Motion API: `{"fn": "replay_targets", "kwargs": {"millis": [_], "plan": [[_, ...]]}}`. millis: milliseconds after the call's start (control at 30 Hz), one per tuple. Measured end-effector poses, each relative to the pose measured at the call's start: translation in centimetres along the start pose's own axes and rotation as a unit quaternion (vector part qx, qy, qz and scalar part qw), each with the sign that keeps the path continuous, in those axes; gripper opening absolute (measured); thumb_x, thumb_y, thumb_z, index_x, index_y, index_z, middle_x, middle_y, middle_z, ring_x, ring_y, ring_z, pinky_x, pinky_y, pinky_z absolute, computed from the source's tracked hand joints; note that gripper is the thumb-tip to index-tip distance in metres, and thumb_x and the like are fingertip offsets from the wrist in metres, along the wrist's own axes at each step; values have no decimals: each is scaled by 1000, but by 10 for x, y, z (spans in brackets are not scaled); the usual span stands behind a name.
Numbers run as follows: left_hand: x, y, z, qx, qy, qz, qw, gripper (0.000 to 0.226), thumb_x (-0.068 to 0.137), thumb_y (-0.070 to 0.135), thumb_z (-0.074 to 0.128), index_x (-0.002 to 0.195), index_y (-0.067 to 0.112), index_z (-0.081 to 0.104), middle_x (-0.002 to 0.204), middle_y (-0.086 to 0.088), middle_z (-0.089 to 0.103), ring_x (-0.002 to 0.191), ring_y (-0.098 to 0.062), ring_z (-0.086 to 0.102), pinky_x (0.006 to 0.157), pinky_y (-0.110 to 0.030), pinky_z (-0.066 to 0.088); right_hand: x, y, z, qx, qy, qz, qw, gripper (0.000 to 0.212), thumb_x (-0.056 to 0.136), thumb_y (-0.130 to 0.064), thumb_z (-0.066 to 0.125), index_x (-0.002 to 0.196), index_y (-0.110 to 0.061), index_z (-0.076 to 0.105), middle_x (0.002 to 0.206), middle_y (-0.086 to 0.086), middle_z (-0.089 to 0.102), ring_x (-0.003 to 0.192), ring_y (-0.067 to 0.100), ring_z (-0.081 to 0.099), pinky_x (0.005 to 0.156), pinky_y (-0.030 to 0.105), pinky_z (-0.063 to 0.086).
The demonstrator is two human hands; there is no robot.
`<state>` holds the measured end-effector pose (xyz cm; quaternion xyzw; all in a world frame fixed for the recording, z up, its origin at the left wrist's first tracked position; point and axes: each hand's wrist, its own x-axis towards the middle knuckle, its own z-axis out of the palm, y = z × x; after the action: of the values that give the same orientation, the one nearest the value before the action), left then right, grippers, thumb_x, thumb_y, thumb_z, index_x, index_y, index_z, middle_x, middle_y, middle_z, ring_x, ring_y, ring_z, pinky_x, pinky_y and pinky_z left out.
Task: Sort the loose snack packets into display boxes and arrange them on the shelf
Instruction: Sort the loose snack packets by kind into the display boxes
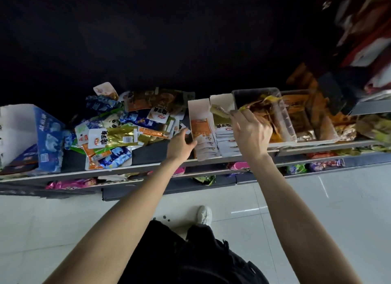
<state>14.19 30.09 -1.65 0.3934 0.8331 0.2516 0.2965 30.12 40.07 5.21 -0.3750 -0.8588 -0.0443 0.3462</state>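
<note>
Head view | right hand (251,133) fingers pinch gold packet (261,102) | left hand (181,144) fingers relaxed

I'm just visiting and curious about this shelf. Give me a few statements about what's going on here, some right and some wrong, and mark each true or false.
1. The right hand grips yellow and orange packets above the clear plastic bin. True.
2. The left hand holds a blue packet. False: its fingers are relaxed and hold nothing, next to the white display box.
3. A heap of loose snack packets lies on the shelf left of the white display boxes. True.
4. The large blue box stands at the shelf's right end. False: it stands at the left end.
5. The floor is dark carpet. False: it is pale glossy tile.
</note>
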Motion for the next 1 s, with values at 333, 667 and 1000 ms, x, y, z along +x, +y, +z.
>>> {"fn": "replay_targets", "kwargs": {"millis": [333,667,1000], "plan": [[4,5,5,8,7,-24,1000,62,87,32,65,140,17,38,137,-6,52,119,-24,54,101,-41,42,-14,23,31,-107,-248,-127,954,30,66,3,64,90,-13,71,88,6,72,88,28,62,81,38,42],[-5,12,-8,-9,-18,-12,1000,52,91,28,59,139,17,41,129,-2,59,107,-17,61,92,-30,46,-22,10,27,-57,-255,-65,963,13,76,-11,72,89,-10,73,105,5,70,112,28,53,84,46,42],[-72,-112,-100,30,231,68,970,19,87,18,63,106,16,66,93,5,70,83,-9,63,69,-19,50,-48,-150,46,268,-357,-23,895,24,90,-9,54,108,-13,68,99,5,71,90,23,65,75,39,56]]}}
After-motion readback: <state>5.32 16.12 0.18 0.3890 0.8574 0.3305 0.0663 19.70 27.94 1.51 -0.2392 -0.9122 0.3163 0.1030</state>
